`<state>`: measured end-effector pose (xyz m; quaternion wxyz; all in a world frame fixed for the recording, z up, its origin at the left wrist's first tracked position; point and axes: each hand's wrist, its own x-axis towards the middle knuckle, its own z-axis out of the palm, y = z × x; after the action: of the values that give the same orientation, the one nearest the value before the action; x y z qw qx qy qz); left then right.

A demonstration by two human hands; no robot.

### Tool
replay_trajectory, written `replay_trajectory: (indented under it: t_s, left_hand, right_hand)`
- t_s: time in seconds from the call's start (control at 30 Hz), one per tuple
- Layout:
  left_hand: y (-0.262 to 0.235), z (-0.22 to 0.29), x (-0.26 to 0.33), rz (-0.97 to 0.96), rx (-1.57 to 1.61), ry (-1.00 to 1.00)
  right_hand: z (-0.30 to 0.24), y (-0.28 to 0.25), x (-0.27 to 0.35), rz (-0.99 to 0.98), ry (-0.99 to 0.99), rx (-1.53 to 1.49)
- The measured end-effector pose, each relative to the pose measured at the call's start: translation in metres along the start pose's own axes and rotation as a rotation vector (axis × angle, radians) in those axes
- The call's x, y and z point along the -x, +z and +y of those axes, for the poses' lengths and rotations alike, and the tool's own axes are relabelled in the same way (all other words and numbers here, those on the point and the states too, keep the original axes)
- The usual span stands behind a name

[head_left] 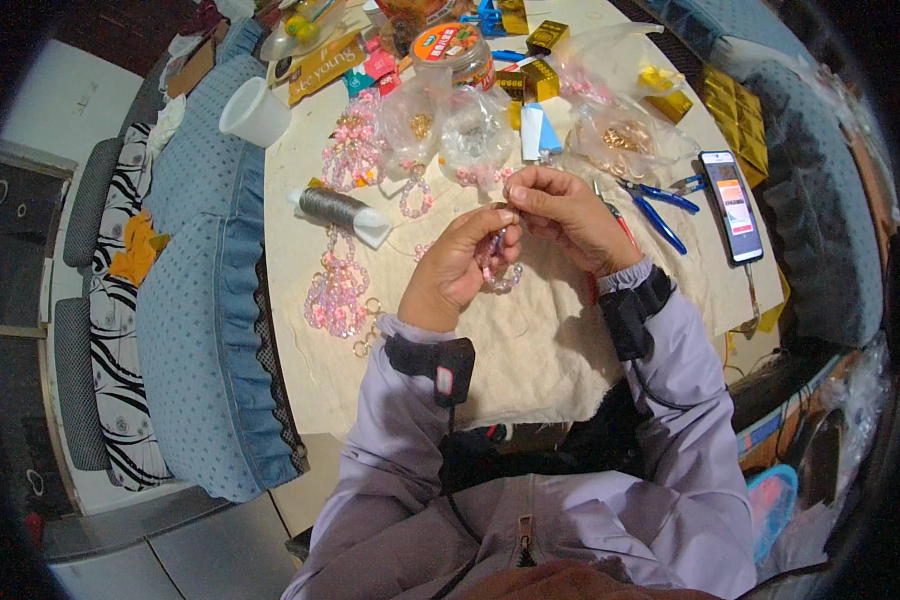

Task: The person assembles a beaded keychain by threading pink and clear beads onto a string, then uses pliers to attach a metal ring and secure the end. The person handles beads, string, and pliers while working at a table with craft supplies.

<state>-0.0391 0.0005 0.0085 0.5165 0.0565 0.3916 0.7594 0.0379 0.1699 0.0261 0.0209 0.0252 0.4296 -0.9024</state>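
My left hand (pixel 457 268) and my right hand (pixel 566 215) meet over the middle of a cloth-covered table (pixel 530 350). Between their fingers hangs a small piece of pink and clear beadwork (pixel 497 272); both hands pinch it, the right from above, the left from the side and below. A finished-looking pink bead ornament (pixel 337 288) with gold rings lies on the cloth to the left of my left hand. A spool of grey thread (pixel 338 210) lies above it.
Blue-handled pliers (pixel 658 205) and a lit phone (pixel 732 205) lie right of my hands. Clear bags of beads (pixel 475 130), a white cup (pixel 255 112), a round lidded tub (pixel 452 50) and gold boxes (pixel 535 78) crowd the far side. A blue cushioned seat (pixel 205 280) stands left.
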Motion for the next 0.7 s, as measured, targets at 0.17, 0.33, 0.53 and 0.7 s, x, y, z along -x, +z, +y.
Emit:
replay_trajectory:
  t_s: [0.17,0.33,0.53,0.7]
  left_hand:
    - [0.002,0.001,0.001,0.017,-0.038,-0.002]
    - [0.004,0.003,0.002,-0.002,-0.07,0.013]
    - [0.006,0.003,0.002,-0.008,-0.097,0.086]
    - [0.007,0.003,0.0,0.014,-0.128,0.097]
  right_hand:
    - [0.006,-0.001,-0.005,0.023,-0.055,0.055]
    - [0.011,-0.006,-0.009,0.056,-0.118,0.095]
    - [0.011,-0.004,-0.008,0.139,-0.132,0.098]
    - [0.01,-0.002,-0.009,0.198,-0.171,0.094]
